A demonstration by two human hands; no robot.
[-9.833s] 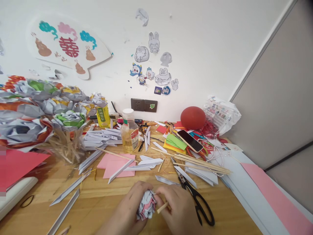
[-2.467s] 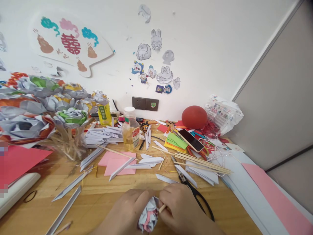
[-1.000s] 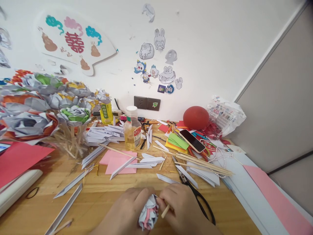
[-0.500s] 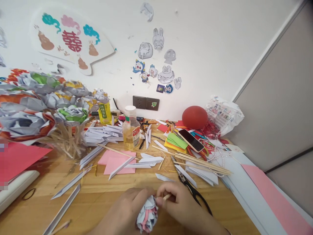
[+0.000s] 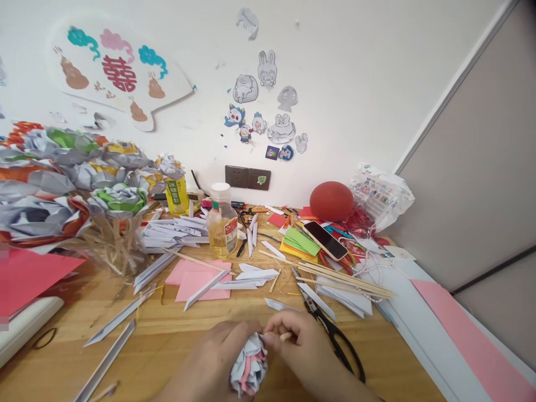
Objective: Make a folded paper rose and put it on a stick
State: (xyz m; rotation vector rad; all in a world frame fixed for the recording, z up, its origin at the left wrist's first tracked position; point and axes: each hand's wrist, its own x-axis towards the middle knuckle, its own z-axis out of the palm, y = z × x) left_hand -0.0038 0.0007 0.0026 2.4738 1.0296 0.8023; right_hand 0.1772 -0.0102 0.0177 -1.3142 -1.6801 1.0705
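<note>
A white and pink paper flower point(image 5: 250, 365) is at the bottom middle, tipped so its layered petals face me. My left hand point(image 5: 221, 354) is closed around it from the left, with some fingers hidden behind the petals. My right hand point(image 5: 293, 341) is closed at the flower's right edge, thumb and forefinger pinched together against the paper. The pale end of a wooden stick point(image 5: 286, 336) pokes out between its curled fingers; how it joins the flower is hidden. Black-handled scissors point(image 5: 341, 346) lie on the table just right of my right hand.
Folded white paper strips point(image 5: 247, 273), pink squares point(image 5: 196, 279) and wooden sticks point(image 5: 343, 276) lie ahead. Behind them stand a clear bottle point(image 5: 221, 223) and a yellow can point(image 5: 176, 195). Finished paper flowers point(image 5: 119, 198) crowd the left. A phone point(image 5: 325, 240) and red balloon point(image 5: 331, 201) sit right.
The view has shifted slightly, moving the scene a little to the left. Both hands keep their hold at the flower, with hardly any movement of the fingers.
</note>
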